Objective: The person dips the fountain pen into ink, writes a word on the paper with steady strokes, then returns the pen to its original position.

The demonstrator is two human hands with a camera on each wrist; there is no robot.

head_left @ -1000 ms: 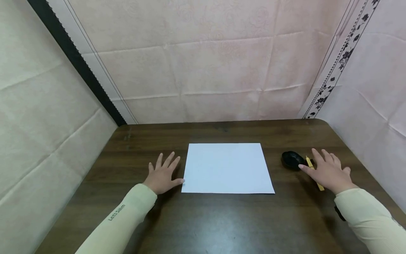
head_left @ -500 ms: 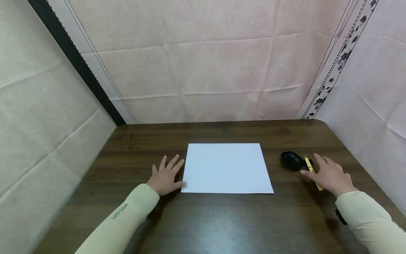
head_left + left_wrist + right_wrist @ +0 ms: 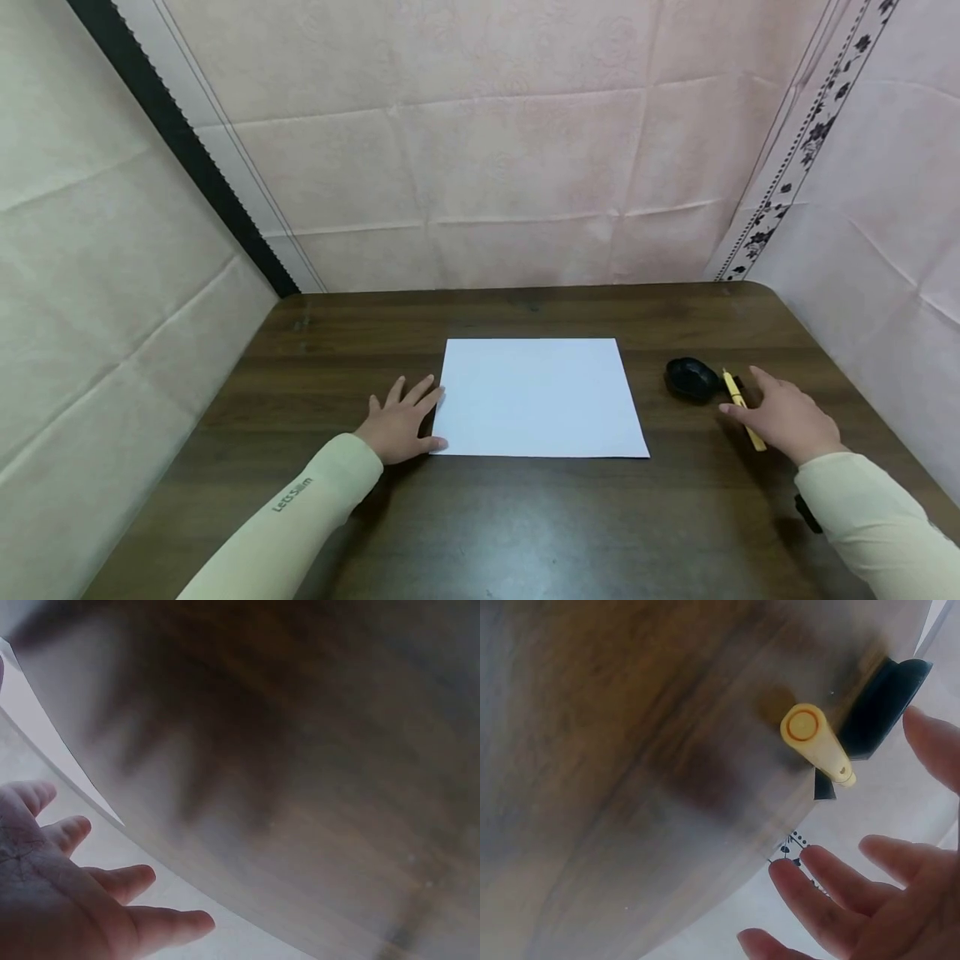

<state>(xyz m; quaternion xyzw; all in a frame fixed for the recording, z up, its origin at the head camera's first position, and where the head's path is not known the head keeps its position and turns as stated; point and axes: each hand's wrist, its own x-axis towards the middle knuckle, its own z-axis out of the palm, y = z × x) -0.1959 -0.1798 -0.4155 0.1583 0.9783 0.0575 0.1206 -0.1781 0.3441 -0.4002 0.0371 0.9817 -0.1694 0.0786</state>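
Observation:
A white sheet of paper [image 3: 536, 398] lies flat on the dark wooden table. My left hand [image 3: 401, 425] is at its left edge, fingers spread, the thumb over the near left corner. In the left wrist view, the fingers [image 3: 124, 883] are extended and hold nothing. Over to the right, a slim yellow pen-like stick [image 3: 754, 439] leans on or beside a black rounded object [image 3: 691, 379]. My right hand [image 3: 791, 421] hovers just right of the stick, partly covering it. The right wrist view shows a gap between the yellow stick [image 3: 821, 750] and the loosely bent fingers [image 3: 821, 907].
The wooden table [image 3: 525, 525] has a far edge against a pale cloth backdrop [image 3: 525, 167]. Cloth walls rise on the left [image 3: 112, 333] and right [image 3: 885, 267]. Bare tabletop lies in front of the paper and between paper and black object.
My left hand has slid right and slightly nearer, its thumb now further over the paper's corner. My right hand has drawn slightly right, its fingers closer together and more bent.

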